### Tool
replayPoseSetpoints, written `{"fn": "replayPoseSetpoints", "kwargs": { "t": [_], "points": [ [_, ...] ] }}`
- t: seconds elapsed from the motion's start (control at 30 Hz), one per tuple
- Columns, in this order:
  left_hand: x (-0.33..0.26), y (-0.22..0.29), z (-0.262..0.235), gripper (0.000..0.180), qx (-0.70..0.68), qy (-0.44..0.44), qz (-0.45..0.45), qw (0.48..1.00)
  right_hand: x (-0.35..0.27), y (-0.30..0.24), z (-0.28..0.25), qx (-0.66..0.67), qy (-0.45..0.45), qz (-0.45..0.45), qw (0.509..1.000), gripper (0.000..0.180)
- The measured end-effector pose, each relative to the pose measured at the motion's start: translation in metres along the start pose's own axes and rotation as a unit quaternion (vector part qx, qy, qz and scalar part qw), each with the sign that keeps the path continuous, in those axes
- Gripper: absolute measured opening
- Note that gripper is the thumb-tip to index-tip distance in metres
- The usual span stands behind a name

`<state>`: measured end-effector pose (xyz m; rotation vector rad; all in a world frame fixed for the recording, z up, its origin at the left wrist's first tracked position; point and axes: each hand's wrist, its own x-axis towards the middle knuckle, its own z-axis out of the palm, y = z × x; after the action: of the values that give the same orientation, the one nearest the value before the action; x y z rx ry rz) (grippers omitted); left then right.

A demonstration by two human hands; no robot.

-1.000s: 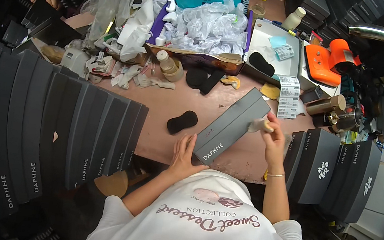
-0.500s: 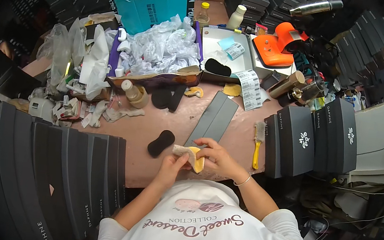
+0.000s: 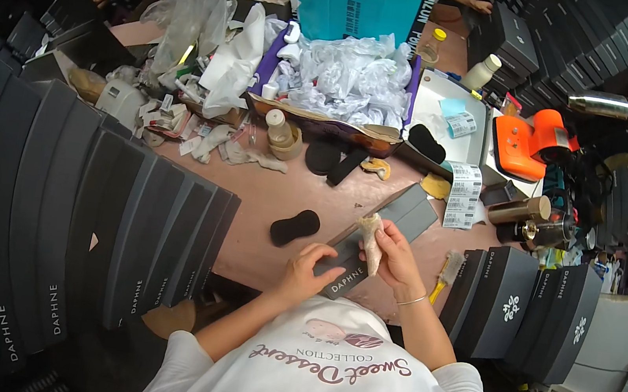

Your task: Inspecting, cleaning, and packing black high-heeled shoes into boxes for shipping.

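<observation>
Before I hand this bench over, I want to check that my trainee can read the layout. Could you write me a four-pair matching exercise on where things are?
Things:
1. Pale cloth
2. Yellow-handled brush
3. Black pad nearest the left hand
4. White plastic bags

Places:
A. Heaped in the purple-sided box
B. Just left of the upright gray boxes at the picture's right
C. On the pink table, left of the long gray box
D. In the right hand

Pairs: 1-D, 2-B, 3-C, 4-A

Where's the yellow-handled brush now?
Head view, right of centre: the brush lies on the pink table, between the right hand and the dark boxes along the right side.
</observation>
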<state>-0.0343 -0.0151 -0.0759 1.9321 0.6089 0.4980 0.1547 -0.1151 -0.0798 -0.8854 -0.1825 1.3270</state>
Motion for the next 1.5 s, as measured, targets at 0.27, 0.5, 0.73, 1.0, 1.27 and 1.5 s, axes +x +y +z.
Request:
{"fn": "replayPoseSetpoints", "kwargs": {
  "t": [0.27, 0.5, 0.73, 1.0, 1.27, 1.5],
  "points": [
    [-0.021, -0.037, 0.026, 0.064, 0.115, -0.077, 0.061, 0.989, 0.063, -0.017, 0.040, -0.014, -0.046, 0.030, 0.998, 0.029],
    [-0.025, -0.052, 0.028, 0.062, 0.065, -0.039, 0.063, 0.995, 0.175, -0.035, 0.116, -0.598, -0.096, -0.333, 0.723, 0.026],
    [-0.030, -0.064, 0.039, 0.060, 0.048, -0.013, 0.075, 0.996, 0.261, 0.003, 0.123, -0.736, -0.108, -0.409, 0.528, 0.044],
    [-0.028, -0.061, 0.034, 0.062, 0.030, -0.026, 0.072, 0.997, 0.278, 0.023, 0.102, -0.689, -0.126, -0.361, 0.615, 0.060],
    [-0.030, -0.064, 0.037, 0.061, 0.035, -0.023, 0.077, 0.996, 0.220, -0.031, 0.048, -0.142, 0.177, -0.316, 0.921, 0.036],
    [-0.034, -0.062, 0.035, 0.067, 0.055, -0.033, 0.071, 0.995, 0.237, 0.003, 0.085, -0.568, 0.088, -0.443, 0.688, 0.034]
  ]
}}
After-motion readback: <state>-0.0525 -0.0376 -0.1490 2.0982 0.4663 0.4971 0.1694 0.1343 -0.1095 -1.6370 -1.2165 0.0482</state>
